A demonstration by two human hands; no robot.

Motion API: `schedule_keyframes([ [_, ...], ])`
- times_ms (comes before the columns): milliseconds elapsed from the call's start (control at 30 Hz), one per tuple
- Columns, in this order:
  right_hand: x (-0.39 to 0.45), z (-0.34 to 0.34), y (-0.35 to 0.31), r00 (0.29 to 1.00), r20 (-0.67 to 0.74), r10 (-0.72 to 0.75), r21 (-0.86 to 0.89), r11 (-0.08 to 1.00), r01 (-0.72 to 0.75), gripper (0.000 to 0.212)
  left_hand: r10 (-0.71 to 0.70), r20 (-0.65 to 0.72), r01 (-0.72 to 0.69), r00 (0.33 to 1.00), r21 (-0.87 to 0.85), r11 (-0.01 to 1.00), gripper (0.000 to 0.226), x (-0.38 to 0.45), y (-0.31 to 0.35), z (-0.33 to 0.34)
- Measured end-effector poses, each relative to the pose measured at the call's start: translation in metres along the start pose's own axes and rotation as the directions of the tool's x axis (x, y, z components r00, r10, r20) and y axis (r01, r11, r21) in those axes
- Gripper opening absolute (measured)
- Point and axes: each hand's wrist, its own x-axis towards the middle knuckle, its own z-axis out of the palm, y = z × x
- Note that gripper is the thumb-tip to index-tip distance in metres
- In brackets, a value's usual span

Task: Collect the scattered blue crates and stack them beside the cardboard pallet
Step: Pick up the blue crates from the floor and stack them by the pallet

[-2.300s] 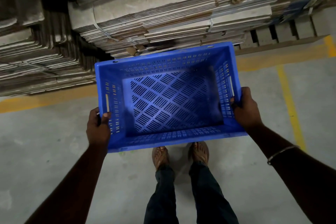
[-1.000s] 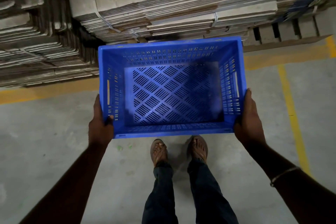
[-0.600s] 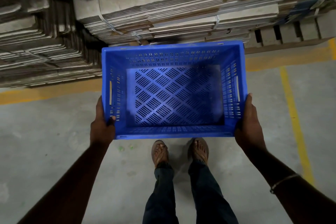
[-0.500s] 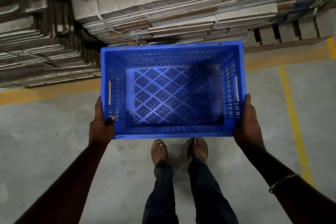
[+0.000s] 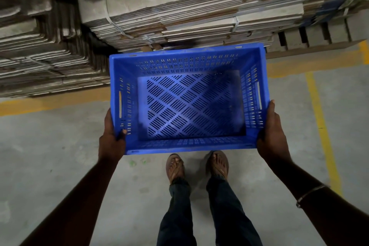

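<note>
One empty blue crate (image 5: 187, 104) with slotted walls and a perforated floor hangs in front of me, open side up, above the concrete floor. My left hand (image 5: 111, 138) grips its near left corner, thumb over the rim. Against the near right corner presses my right hand (image 5: 271, 136), holding the outer wall. Right behind the crate's far edge stands the cardboard pallet (image 5: 189, 12), a tall stack of strapped flat cardboard sheets. No other crates are in sight.
A second cardboard stack (image 5: 38, 46) rises at the left, with a dark gap between the two stacks. Wooden pallet blocks (image 5: 315, 36) show at the right. Yellow floor lines (image 5: 323, 126) run along the stacks and down the right side. My sandalled feet (image 5: 196, 166) stand below the crate.
The crate has levelled out from a tilt and moved closer to the cardboard stack. Both hands have kept their hold on its near corners.
</note>
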Motion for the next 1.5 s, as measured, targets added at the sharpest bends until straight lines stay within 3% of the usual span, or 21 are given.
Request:
schedule_keyframes([
  [200, 0.0, -0.001, -0.001, 1.0, 0.018, 0.018, 0.022, 1.0, -0.018, 0.098, -0.014, -0.005, 0.014, 1.0, 0.022, 1.0, 0.087, 0.001, -0.001, 0.002],
  [400, -0.004, -0.007, -0.002, 0.998, 0.035, 0.044, 0.012, 0.999, -0.044, 0.104, 0.001, 0.006, -0.002, 1.0, 0.186, 0.982, 0.097, -0.008, -0.008, 0.008],
  [533, -0.015, -0.022, -0.005, 0.993, 0.087, 0.085, -0.038, 0.996, -0.082, 0.092, 0.262, 0.009, -0.25, 0.965, 0.331, 0.91, 0.081, -0.047, 0.001, 0.014],
  [633, -0.032, -0.041, -0.006, 0.98, 0.16, 0.117, -0.05, 0.993, -0.111, 0.07, 0.226, 0.163, -0.249, 0.96, 0.139, 0.958, 0.08, -0.098, 0.042, 0.031],
  [767, -0.056, -0.074, -0.016, 0.955, 0.272, 0.117, -0.089, 0.991, -0.097, 0.062, 0.342, 0.392, -0.346, 0.854, -0.063, 0.936, 0.082, -0.164, 0.11, 0.044],
  [900, -0.087, -0.119, -0.037, 0.981, 0.146, 0.127, -0.004, 0.992, -0.127, 0.043, 0.432, 0.501, -0.429, 0.75, -0.128, 0.894, 0.074, -0.188, 0.165, 0.035],
  [1167, -0.162, -0.2, -0.061, 0.958, -0.123, 0.26, 0.124, 0.962, -0.245, 0.041, 0.485, 0.672, -0.647, 0.56, -0.011, 0.762, 0.067, -0.186, 0.245, -0.018],
  [1400, -0.221, -0.239, -0.057, 0.904, -0.173, 0.391, 0.178, 0.915, -0.361, 0.04, 0.523, 0.753, -0.825, 0.399, 0.045, 0.564, 0.059, -0.192, 0.311, -0.036],
  [1500, -0.246, -0.253, -0.05, 0.886, -0.147, 0.44, 0.206, 0.89, -0.407, 0.037, 0.45, 0.834, -0.862, 0.319, 0.059, 0.503, 0.059, -0.203, 0.336, -0.03],
])
